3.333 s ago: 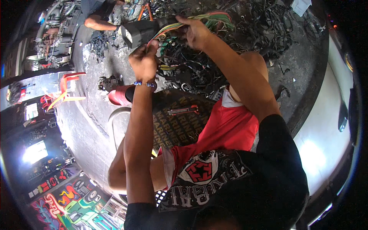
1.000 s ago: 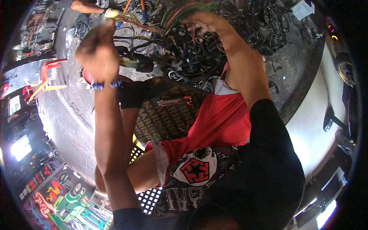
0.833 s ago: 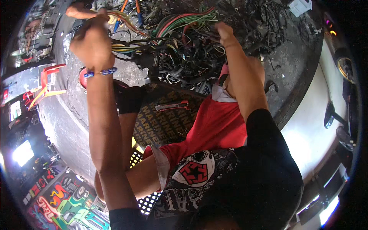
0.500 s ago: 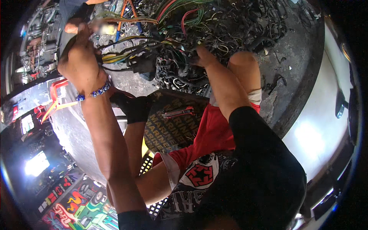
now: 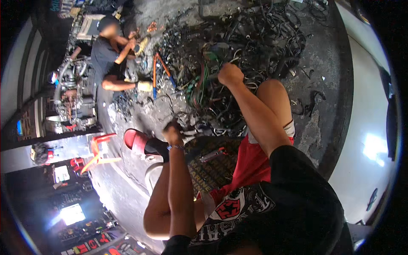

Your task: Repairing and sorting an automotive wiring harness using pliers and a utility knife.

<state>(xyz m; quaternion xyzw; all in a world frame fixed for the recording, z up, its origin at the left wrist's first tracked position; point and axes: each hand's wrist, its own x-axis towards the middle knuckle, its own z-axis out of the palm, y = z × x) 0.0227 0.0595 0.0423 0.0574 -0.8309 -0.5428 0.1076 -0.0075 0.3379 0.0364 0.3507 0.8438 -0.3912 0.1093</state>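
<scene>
My right hand point(image 5: 230, 75) is closed in a fist over a large pile of dark cables point(image 5: 263, 46). Right beside its knuckles, a bundle of green and reddish wires point(image 5: 205, 74) lies on the pile, its upper end smeared by motion. What sits inside the fist is hidden. My left hand point(image 5: 172, 133) is lower down, near the pile's front edge and my dark-socked foot; motion blurs its fingers, so its grip does not show. A red-and-grey utility knife point(image 5: 213, 154) rests on the printed dark mat point(image 5: 202, 172) between my legs.
Long-handled cutters with orange and blue handles point(image 5: 157, 70) stand at the pile's left side. Beyond them another person point(image 5: 104, 55) sits working, with a yellowish glove on. An orange-red stool point(image 5: 102, 142) is at left; a white car panel point(image 5: 357, 114) bounds the right.
My left hand has come down and right, away from the multicoloured wires and dark connector it was at. The right hand has closed. The view has shifted, bringing the other person into sight.
</scene>
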